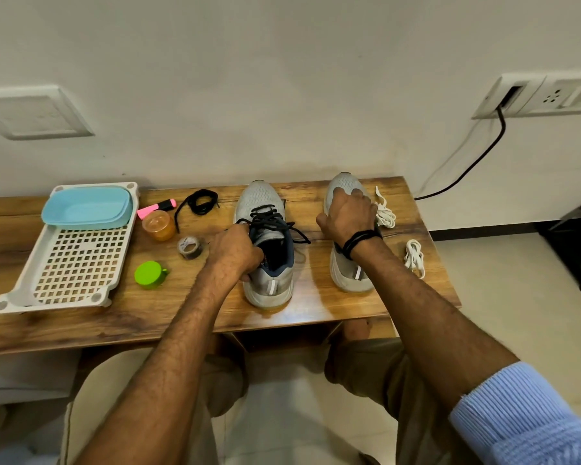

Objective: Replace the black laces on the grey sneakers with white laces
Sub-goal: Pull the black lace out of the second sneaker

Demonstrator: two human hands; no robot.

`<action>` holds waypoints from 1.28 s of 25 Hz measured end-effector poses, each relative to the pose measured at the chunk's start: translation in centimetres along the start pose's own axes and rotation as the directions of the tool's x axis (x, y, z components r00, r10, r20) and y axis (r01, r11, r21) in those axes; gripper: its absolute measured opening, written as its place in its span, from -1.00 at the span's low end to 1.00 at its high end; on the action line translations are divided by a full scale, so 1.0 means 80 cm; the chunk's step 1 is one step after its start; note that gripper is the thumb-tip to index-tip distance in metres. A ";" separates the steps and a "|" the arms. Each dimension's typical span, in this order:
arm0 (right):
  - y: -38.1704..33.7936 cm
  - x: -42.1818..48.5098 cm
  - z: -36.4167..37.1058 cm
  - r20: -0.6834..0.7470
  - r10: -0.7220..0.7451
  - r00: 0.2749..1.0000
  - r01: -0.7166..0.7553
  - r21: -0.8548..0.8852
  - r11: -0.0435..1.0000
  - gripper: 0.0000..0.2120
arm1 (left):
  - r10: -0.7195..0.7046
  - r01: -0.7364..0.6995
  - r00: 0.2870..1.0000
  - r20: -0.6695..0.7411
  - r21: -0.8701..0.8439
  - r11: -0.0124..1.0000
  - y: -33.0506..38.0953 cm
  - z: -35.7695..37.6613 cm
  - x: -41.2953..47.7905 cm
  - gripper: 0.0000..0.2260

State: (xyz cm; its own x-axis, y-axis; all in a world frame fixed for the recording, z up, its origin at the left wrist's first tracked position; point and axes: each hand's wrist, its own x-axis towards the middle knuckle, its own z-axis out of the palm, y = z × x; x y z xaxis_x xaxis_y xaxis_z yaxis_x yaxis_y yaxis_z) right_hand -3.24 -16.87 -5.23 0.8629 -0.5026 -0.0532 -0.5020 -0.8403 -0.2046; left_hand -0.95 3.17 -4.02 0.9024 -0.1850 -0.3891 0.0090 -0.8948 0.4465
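Two grey sneakers stand toes-away on the wooden table [316, 297]. The left sneaker [260, 199] carries a loosened black lace [270, 223]. My left hand [235, 251] grips this shoe at the left side of its opening, close to the lace. My right hand [348, 213] is curled over the top of the right sneaker [346, 276], thumb on its left side, hiding the eyelets. A loose black lace [200, 201] lies coiled left of the shoes. Two bundled white laces [384, 214] [415, 258] lie to the right of the right sneaker.
A white perforated tray [71, 263] holding a light blue tub [86, 206] sits at the left. Between it and the shoes are a pink highlighter [155, 207], an orange jar [158, 225], a tape roll [189, 247] and a green lid [149, 274]. A black cable [473, 162] hangs from the wall socket.
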 end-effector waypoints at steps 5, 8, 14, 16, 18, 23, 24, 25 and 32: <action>-0.027 -0.018 -0.007 -0.100 -0.169 0.980 0.187 0.211 0.959 -0.71 | 0.021 -0.021 1.000 -0.003 -0.011 1.000 0.004 0.001 -0.001 -0.67; -0.042 -0.030 -0.022 -0.151 -0.109 0.983 0.147 0.276 0.950 -0.76 | 0.041 -0.040 0.999 -0.022 0.030 0.999 0.006 -0.005 -0.001 -0.65; -0.052 -0.039 -0.033 -0.110 -0.242 0.964 0.265 0.456 0.850 -0.71 | 0.011 -0.012 0.999 -0.037 -0.027 1.000 0.014 -0.007 0.000 -0.71; -0.056 -0.044 -0.035 -0.076 -0.303 0.950 0.301 0.478 0.825 -0.71 | 0.012 -0.009 0.997 -0.081 0.041 0.999 0.015 -0.011 0.002 -0.76; -0.055 -0.049 -0.031 -0.058 -0.386 0.921 0.376 0.391 0.840 -0.70 | 0.019 -0.013 0.990 -0.141 0.039 0.999 0.014 -0.016 0.005 -0.74; -0.045 -0.047 -0.025 -0.030 -0.477 0.879 0.470 0.236 0.851 -0.79 | 0.124 -0.140 0.961 -0.246 -0.049 0.989 0.015 -0.018 0.010 -0.72; -0.045 -0.048 -0.030 -0.028 -0.456 0.890 0.446 0.273 0.853 -0.79 | 0.139 -0.157 0.958 -0.250 -0.053 0.986 0.015 -0.019 0.012 -0.76; -0.045 -0.049 -0.034 -0.031 -0.433 0.901 0.420 0.311 0.852 -0.79 | 0.145 -0.169 0.956 -0.254 -0.077 0.983 0.015 -0.021 0.012 -0.81; -0.044 -0.050 -0.041 0.002 -0.165 0.986 0.139 0.524 0.840 -0.78 | -0.053 -0.097 0.978 -0.200 -0.669 0.737 0.017 -0.024 0.007 -0.84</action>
State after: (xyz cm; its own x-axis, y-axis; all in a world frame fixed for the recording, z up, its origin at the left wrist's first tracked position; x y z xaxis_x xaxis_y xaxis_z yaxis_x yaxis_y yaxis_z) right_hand -5.08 -12.59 -1.06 0.9341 -0.3564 -0.0209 -0.2709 -0.6694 -0.6917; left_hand 0.35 2.66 -2.11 0.9686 -0.0523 -0.2432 0.2076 -0.3692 0.9059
